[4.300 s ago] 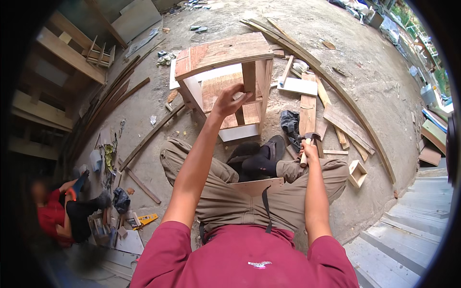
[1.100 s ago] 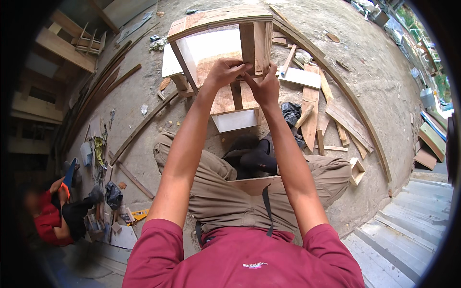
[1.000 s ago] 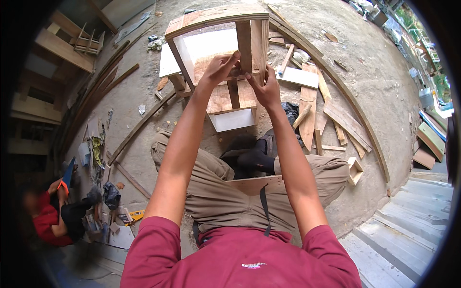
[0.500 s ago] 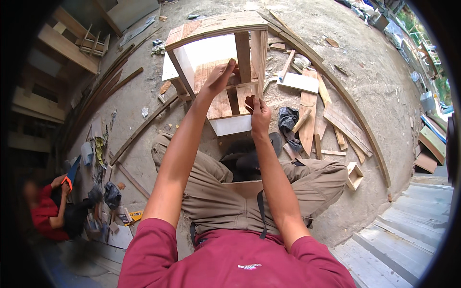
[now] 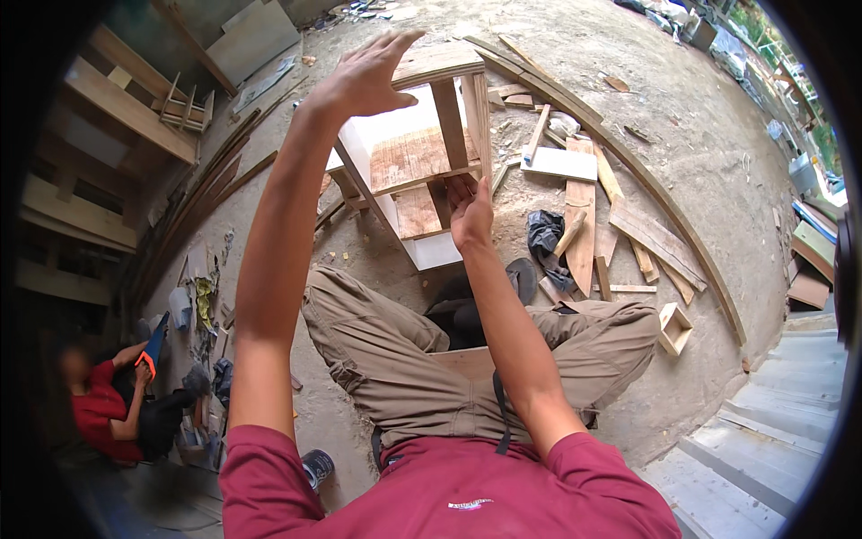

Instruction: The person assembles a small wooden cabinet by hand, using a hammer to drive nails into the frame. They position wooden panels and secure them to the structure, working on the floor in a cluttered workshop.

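A small wooden cabinet frame point(image 5: 473, 117) with white inner panels stands on the floor before my crossed legs. My left hand point(image 5: 364, 79) is raised at its upper left corner, fingers stretched and thumb apart, holding nothing; it covers part of the cabinet's top. Lower down, my right hand point(image 5: 472, 216) is at the right side of the cabinet's opening, palm up. Its fingers are loosely bent and apart from the thumb, beside the cross rail point(image 5: 426, 182) and a short upright slat point(image 5: 440, 203). Whether the fingertips touch the wood, I cannot tell.
Offcuts and planks point(image 5: 579, 216), a black plastic bag point(image 5: 544, 232) and a small wooden box point(image 5: 674, 329) lie at the right. A long curved-looking batten point(image 5: 660, 207) runs behind them. At the left, a person point(image 5: 112, 404) holds a handsaw point(image 5: 154, 346). A can point(image 5: 317, 467) stands near my left side.
My left hand has left the cabinet's inside and risen up and left to its top corner, opening. My right hand has shifted slightly down and left, its fingers less pinched.
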Available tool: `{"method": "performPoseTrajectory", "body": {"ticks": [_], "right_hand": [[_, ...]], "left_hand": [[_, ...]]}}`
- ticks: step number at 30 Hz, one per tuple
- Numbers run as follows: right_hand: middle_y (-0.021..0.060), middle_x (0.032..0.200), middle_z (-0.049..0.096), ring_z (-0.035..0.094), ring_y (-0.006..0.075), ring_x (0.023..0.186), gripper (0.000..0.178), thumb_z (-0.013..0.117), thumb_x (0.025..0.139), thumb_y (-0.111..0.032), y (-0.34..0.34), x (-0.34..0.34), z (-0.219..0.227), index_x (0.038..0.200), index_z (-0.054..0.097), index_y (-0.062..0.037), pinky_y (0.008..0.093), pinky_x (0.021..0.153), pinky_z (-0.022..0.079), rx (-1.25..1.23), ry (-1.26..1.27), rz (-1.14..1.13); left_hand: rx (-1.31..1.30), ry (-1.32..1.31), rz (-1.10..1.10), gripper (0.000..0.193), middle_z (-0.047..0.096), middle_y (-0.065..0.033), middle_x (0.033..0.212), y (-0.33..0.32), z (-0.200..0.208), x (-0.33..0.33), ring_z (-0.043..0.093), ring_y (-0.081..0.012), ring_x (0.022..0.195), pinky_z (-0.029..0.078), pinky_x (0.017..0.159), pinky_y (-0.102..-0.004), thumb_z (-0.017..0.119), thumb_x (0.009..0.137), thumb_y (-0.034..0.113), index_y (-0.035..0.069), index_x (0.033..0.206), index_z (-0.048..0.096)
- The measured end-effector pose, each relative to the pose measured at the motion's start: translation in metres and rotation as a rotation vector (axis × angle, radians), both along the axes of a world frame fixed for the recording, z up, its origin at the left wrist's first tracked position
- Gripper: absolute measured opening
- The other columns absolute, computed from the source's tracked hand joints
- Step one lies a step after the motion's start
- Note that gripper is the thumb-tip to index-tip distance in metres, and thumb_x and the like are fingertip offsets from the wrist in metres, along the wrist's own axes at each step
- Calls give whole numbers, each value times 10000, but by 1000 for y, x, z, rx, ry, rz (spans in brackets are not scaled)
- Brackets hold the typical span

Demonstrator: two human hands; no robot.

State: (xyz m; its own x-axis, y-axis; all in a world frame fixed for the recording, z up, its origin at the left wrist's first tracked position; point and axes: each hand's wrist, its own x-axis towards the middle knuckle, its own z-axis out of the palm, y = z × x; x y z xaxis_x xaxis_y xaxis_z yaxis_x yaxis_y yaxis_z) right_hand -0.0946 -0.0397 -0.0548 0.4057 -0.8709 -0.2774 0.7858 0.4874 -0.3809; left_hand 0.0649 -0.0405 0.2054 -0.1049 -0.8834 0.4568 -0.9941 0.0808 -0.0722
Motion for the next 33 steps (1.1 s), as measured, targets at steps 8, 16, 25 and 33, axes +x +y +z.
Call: {"method": "performPoseTrajectory", "body": {"ticks": [8,16,25,33], "right_hand": [[160,1115,634,642,303,1039,542,583,1002,-421,49,-49,-115,1254,506,52,464,953,513,296,461,209],[94,1247,538,539,241,1133,547,633,975,-419,6,-5,-138,1334,480,-35,470,950,461,41,491,175],[147,1095,667,631,229,997,562,774,881,-262,-47,2,-53,1279,539,57,335,872,491,-480,886,-300],[232,1029,668,665,351,909,409,702,875,-193,-97,-55,126,1198,652,53,408,792,515,-1076,1201,-663]], "left_hand": [[252,54,249,894,440,-114,1534,-33,-33,33,455,-294,1384,382,1174,-375,429,738,-172,208,1544,360],[60,225,232,755,543,-121,1445,29,-28,31,561,-296,1286,440,1108,-384,512,729,-62,192,1439,537],[-281,564,470,772,722,-129,1107,149,-47,90,672,-179,777,533,703,-299,492,697,-57,204,1418,582],[-700,1503,274,377,697,-35,906,170,-190,80,608,-97,719,492,642,-270,606,702,-19,-30,1072,680]]}}
